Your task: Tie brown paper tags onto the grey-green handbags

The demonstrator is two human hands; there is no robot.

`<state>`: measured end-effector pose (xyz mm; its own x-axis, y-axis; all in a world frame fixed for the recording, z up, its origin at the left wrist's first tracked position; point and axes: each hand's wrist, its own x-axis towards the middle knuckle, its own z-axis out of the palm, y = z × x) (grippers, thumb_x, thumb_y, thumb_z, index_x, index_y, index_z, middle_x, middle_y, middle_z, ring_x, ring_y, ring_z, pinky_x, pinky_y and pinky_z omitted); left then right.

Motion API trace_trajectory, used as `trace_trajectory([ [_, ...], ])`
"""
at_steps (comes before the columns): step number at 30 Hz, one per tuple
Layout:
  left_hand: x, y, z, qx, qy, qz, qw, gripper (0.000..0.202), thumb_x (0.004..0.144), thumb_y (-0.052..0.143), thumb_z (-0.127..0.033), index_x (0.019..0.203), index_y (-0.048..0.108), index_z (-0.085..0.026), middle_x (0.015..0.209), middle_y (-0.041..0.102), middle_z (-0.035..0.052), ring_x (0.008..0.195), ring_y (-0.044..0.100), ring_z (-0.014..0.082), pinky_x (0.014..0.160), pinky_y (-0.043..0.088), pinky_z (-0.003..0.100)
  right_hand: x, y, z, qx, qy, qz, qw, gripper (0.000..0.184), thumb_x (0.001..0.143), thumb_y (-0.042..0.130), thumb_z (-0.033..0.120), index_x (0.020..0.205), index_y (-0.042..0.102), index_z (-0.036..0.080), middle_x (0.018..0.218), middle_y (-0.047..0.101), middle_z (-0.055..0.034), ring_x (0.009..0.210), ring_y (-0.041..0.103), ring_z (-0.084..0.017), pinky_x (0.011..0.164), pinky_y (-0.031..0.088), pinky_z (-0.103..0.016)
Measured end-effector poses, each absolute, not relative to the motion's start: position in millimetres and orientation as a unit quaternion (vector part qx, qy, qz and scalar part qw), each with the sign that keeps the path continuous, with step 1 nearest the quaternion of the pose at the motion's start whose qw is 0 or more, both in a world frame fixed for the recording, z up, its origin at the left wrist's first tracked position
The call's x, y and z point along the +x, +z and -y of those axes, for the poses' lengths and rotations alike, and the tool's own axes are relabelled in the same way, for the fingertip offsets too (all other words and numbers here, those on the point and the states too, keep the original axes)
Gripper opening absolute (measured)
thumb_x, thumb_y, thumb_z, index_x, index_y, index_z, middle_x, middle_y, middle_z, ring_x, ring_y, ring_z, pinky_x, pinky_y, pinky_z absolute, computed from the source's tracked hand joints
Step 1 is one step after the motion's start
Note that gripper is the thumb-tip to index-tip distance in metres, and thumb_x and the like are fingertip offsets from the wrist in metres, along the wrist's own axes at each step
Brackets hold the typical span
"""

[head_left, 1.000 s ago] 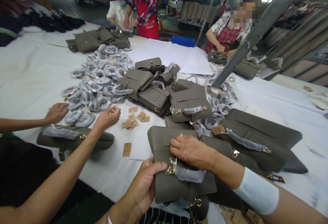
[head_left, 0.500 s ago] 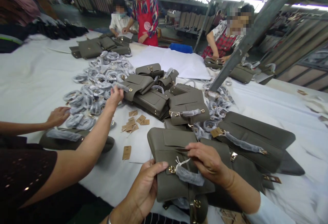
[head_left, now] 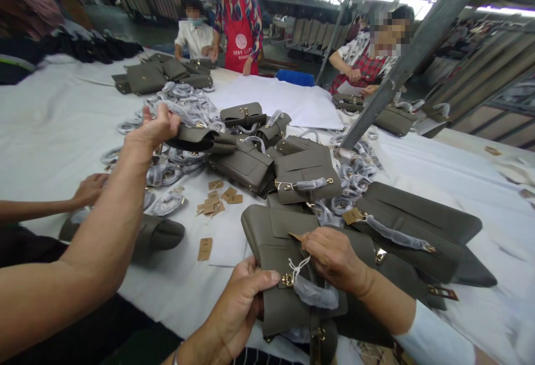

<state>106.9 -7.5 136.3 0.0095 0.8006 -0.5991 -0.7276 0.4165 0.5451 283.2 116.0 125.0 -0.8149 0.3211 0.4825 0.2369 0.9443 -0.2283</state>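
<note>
An olive-grey handbag lies in front of me, with a plastic-wrapped handle and a gold ring fitting. At its left side my left hand grips the edge, thumb on top beside the fitting and fingers hidden underneath. My right hand is closed over the bag's flap and pinches a brown paper tag, whose corner pokes out from the fingers. White string is tied at the handle's end near this hand. More handbags lie under and behind this one.
A co-worker's arm reaches in from the left, holding a handbag. Wrapped straps, stacked bags and loose tags cover the table's middle. A metal post slants up at right; other people work across the table.
The tag corner now shows from my right hand, whose fingers have closed more. My left hand stays on the bag. The co-worker has lifted a bag leftward from the pile.
</note>
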Motion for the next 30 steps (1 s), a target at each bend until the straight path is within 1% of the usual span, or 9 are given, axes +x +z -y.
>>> trace_trajectory([
  [3, 106.2, 137.5, 5.7, 0.047, 0.543, -0.443, 0.712, 0.058, 0.062, 0.078, -0.021, 0.115, 0.059, -0.01, 0.103, 0.071, 0.0163, 0.085, 0.068, 0.0268, 0.072, 0.055, 0.032, 283.6, 122.2, -119.9, -0.109, 0.128, 0.949, 0.266, 0.021, 0.087, 0.04, 0.005, 0.082, 0.055, 0.018, 0.071, 0.06, -0.0038, 0.068, 0.054, -0.016, 0.063, 0.044, -0.028],
  [6, 104.8, 137.4, 3.5, 0.049, 0.549, -0.439, 0.709, 0.057, 0.062, 0.078, -0.019, 0.115, 0.059, -0.01, 0.103, 0.071, 0.0163, 0.084, 0.068, 0.0266, 0.072, 0.055, 0.032, 286.8, 124.1, -116.2, -0.055, 0.132, 0.955, 0.26, 0.019, 0.09, 0.039, 0.008, 0.088, 0.056, 0.016, 0.079, 0.063, -0.0068, 0.068, 0.053, -0.016, 0.063, 0.043, -0.03],
  [10, 104.9, 136.5, 1.2, 0.06, 0.549, -0.433, 0.712, 0.054, 0.065, 0.076, -0.019, 0.115, 0.058, -0.011, 0.102, 0.071, 0.0157, 0.085, 0.068, 0.0263, 0.074, 0.054, 0.033, 289.8, 130.6, -111.9, -0.06, 0.145, 0.957, 0.244, 0.02, 0.092, 0.037, 0.01, 0.091, 0.056, 0.016, 0.083, 0.065, -0.0089, 0.07, 0.055, -0.017, 0.064, 0.045, -0.031],
  [16, 107.3, 138.9, 1.7, 0.07, 0.544, -0.427, 0.719, 0.051, 0.065, 0.075, -0.018, 0.113, 0.059, -0.012, 0.098, 0.071, 0.014, 0.084, 0.068, 0.0249, 0.073, 0.053, 0.031, 285.8, 128.2, -113.1, -0.074, 0.028, 0.961, 0.263, 0.017, 0.091, 0.044, 0.01, 0.082, 0.057, 0.018, 0.072, 0.062, -0.0054, 0.066, 0.055, -0.017, 0.061, 0.045, -0.03],
  [20, 107.9, 141.2, -0.6, 0.074, 0.543, -0.429, 0.718, 0.05, 0.064, 0.075, -0.017, 0.111, 0.059, -0.012, 0.098, 0.071, 0.0138, 0.082, 0.067, 0.0243, 0.071, 0.053, 0.031, 280.6, 127.9, -119.8, -0.09, -0.021, 0.965, 0.247, 0.021, 0.093, 0.041, 0.009, 0.081, 0.057, 0.017, 0.076, 0.064, -0.0058, 0.068, 0.055, -0.016, 0.063, 0.044, -0.03],
  [23, 106.9, 141.0, -3.8, 0.075, 0.548, -0.43, 0.713, 0.049, 0.062, 0.074, -0.015, 0.109, 0.059, -0.011, 0.093, 0.071, 0.0121, 0.075, 0.066, 0.0218, 0.067, 0.053, 0.03, 274.3, 131.9, -124.6, -0.084, -0.062, 0.964, 0.244, 0.024, 0.094, 0.04, 0.011, 0.078, 0.057, 0.018, 0.075, 0.063, -0.0046, 0.067, 0.053, -0.016, 0.061, 0.041, -0.03],
  [25, 104.6, 139.8, -5.0, 0.075, 0.553, -0.434, 0.707, 0.047, 0.061, 0.075, -0.015, 0.105, 0.06, -0.011, 0.09, 0.071, 0.0112, 0.071, 0.065, 0.0194, 0.065, 0.052, 0.028, 272.3, 133.8, -124.3, -0.065, -0.042, 0.971, 0.227, 0.027, 0.094, 0.039, 0.013, 0.074, 0.055, 0.018, 0.069, 0.059, -0.0031, 0.062, 0.049, -0.016, 0.058, 0.037, -0.032],
  [27, 101.7, 138.4, -4.8, 0.075, 0.555, -0.441, 0.701, 0.047, 0.061, 0.077, -0.016, 0.104, 0.06, -0.011, 0.09, 0.071, 0.0113, 0.071, 0.065, 0.019, 0.066, 0.052, 0.028, 274.5, 134.7, -121.5, -0.056, 0.019, 0.981, 0.186, 0.025, 0.093, 0.038, 0.012, 0.073, 0.053, 0.019, 0.068, 0.057, -0.0023, 0.061, 0.048, -0.016, 0.056, 0.036, -0.032],
  [30, 99.8, 137.7, -3.0, 0.07, 0.556, -0.434, 0.706, 0.051, 0.062, 0.077, -0.016, 0.11, 0.059, -0.011, 0.095, 0.071, 0.0124, 0.078, 0.067, 0.0218, 0.07, 0.053, 0.029, 283.0, 135.3, -117.1, -0.078, 0.113, 0.985, 0.106, 0.017, 0.088, 0.041, 0.009, 0.093, 0.055, 0.017, 0.081, 0.063, -0.0047, 0.071, 0.054, -0.017, 0.063, 0.042, -0.03],
])
